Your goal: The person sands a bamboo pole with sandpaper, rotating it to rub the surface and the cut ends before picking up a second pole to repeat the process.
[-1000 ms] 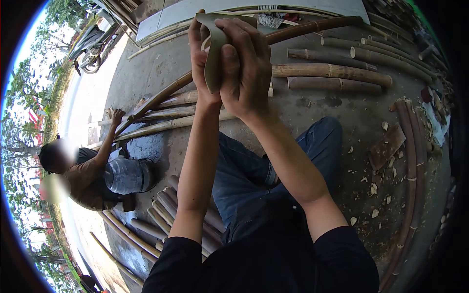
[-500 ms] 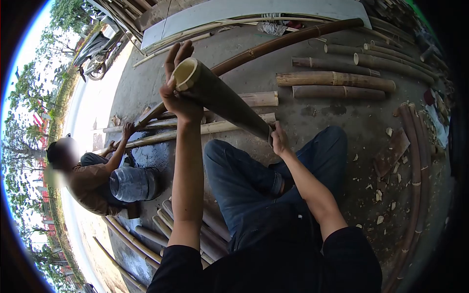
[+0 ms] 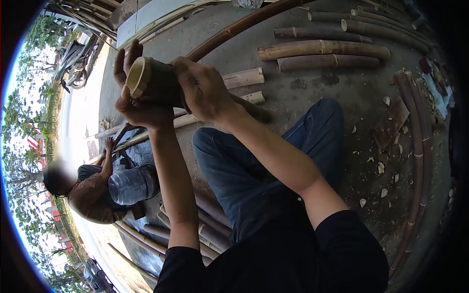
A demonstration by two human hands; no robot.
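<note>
A dark bamboo pole (image 3: 159, 83) is held up in front of me. Its pale hollow end faces the left, and the far end shows beyond my wrist. Under the open end, my left hand (image 3: 141, 107) supports it, with the thumb at the rim and the fingers up behind it. My right hand (image 3: 202, 90) is closed over the pole a short way back from the rim, hiding part of it.
Several cut bamboo lengths (image 3: 325, 49) lie on the concrete floor ahead. A long brown bamboo pole (image 3: 234, 29) slants behind my hands. Long poles (image 3: 415, 146) and scattered chips lie right. At left, another person (image 3: 93, 198) handles bamboo beside a clear plastic jug (image 3: 128, 186).
My right hand has moved from the pole's far end up to near its open end. The pole and my left hand have shifted left in view.
</note>
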